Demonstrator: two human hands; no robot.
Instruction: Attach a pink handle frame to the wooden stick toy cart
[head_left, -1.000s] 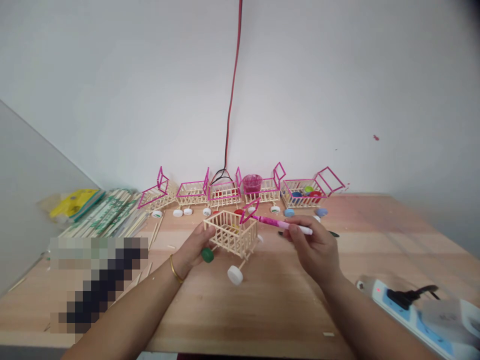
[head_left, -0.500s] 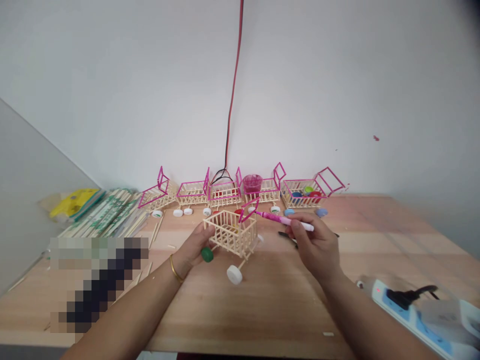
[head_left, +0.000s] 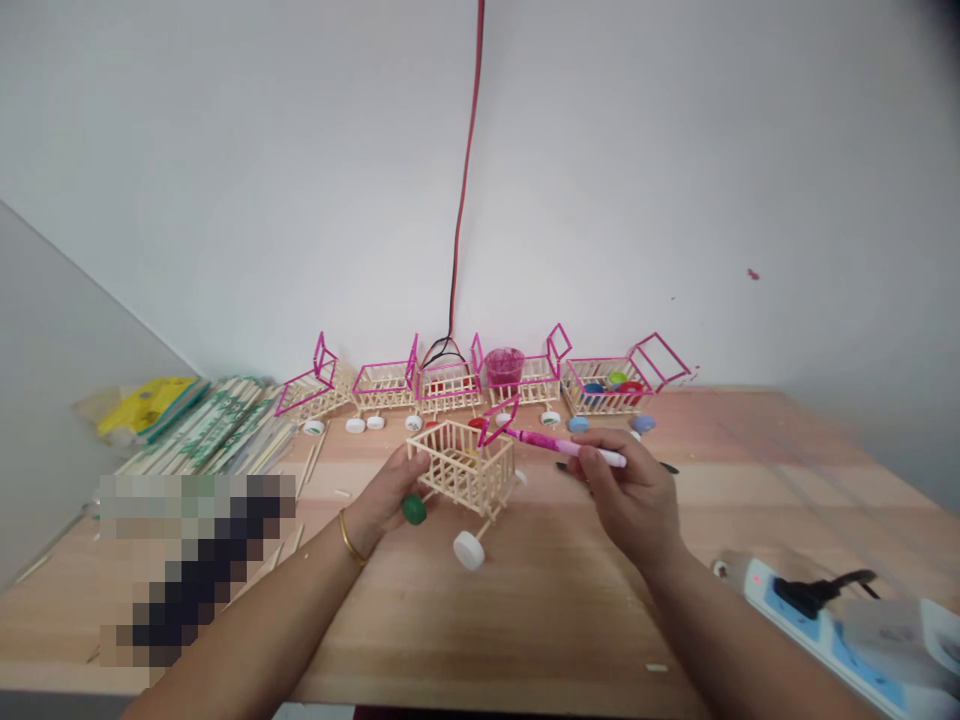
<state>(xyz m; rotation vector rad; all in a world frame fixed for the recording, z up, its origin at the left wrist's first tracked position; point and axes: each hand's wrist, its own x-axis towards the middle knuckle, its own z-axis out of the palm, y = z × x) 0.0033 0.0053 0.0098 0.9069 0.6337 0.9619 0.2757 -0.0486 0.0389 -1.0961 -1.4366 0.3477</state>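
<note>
My left hand [head_left: 392, 490] grips the back left corner of a small toy cart [head_left: 461, 475] built from thin wooden sticks, holding it above the table. The cart has bottle-cap wheels, a green cap [head_left: 414, 509] near my fingers and a white cap [head_left: 469, 550] in front. Its handle frame [head_left: 499, 422] is coloured magenta, while the basket is bare wood. My right hand [head_left: 630, 490] is closed around a magenta marker [head_left: 570, 447] with a white rear end. The marker's tip points left and meets or nearly meets the handle frame; I cannot tell which.
Several similar carts with magenta trim [head_left: 525, 380] stand along the wall, with a magenta-stained cup [head_left: 504, 370] among them. Bundled sticks [head_left: 206, 425] and a yellow packet [head_left: 154, 405] lie left. A power strip [head_left: 825, 630] sits front right. A red-black cable [head_left: 466, 170] hangs down the wall.
The marker tip has shifted slightly left and down along the handle frame, with a small movement of my right hand. My left hand and the cart stay in place.
</note>
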